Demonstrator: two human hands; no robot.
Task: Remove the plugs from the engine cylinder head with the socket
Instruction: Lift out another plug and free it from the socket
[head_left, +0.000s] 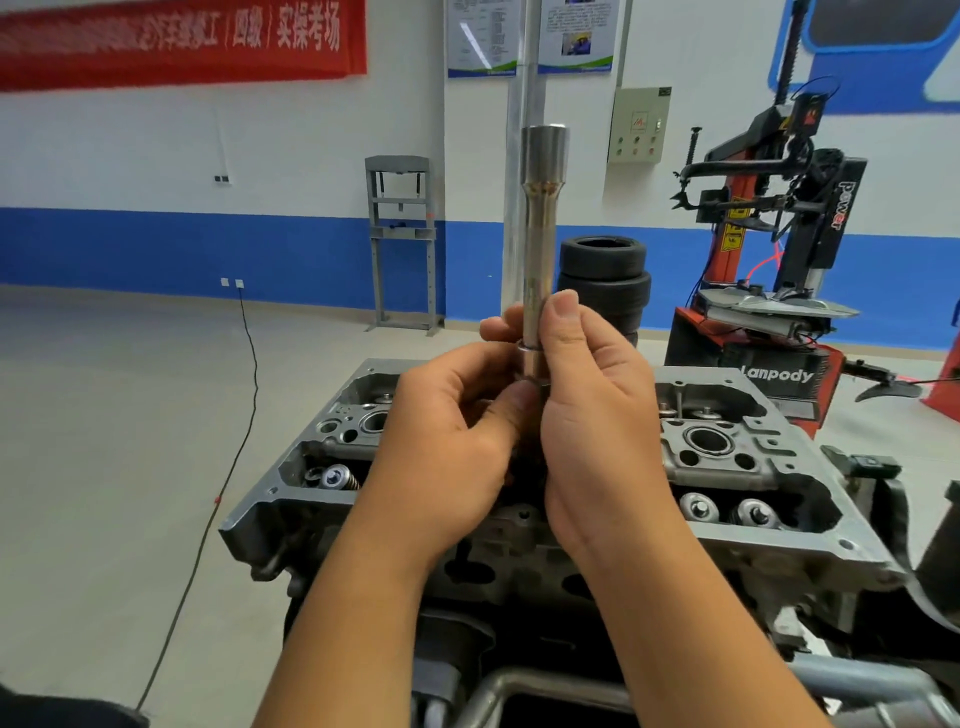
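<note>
At the centre of the frame, both hands are holding a long steel spark plug socket (540, 234) upright above the engine cylinder head (737, 457). The right hand (597, 415) is gripping the socket's lower shaft, its thumb lying flat along the metal. The left hand (457, 431) is pinching the socket's lower end between its thumb and curled fingers; whether a plug is sitting there cannot be told. The cylinder head is lying below, across the lower middle of the frame, showing valve springs (727, 512). Stacked tyres (605, 275) and a tyre changer (779, 234) are standing behind, at right.
</note>
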